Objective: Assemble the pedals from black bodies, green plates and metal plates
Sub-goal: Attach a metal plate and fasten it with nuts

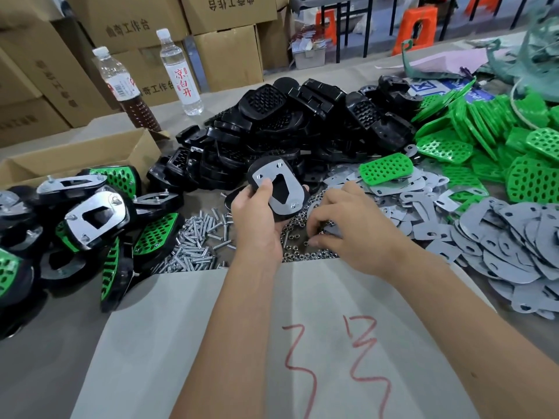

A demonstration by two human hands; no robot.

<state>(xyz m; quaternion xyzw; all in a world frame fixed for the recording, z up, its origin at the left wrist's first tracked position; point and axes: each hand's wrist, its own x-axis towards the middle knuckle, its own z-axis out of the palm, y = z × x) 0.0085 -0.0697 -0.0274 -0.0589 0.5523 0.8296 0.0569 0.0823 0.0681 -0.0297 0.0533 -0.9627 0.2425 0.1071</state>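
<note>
Paper sheet [242,343] lay nearest. At 12 o'clock, left hand [257,225] gripped a pedal [276,184]; right hand [341,219] pinched among nuts [302,255], contents indiscernible. Risk: unclamped metal plate [279,189] could slide, misaligning holes.

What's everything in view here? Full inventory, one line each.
black bodies: large pile, black, table centre back
green plates: large pile, green, perforated, right back
metal plates: large pile, grey, right of the hands
assembled pedals: heap, black with green and metal, left
bolts: pile, silver, left of the left hand
nuts: pile, silver, under the right hand
pedal in hand: one, black body with metal plate on top
water bottles: two, clear; the left one holds brown liquid; table back left
cardboard boxes: several, brown, behind the table
paper sheet: one, white with red marks, near edge
left hand: grips the pedal
right hand: fingers curled into the nuts
</note>
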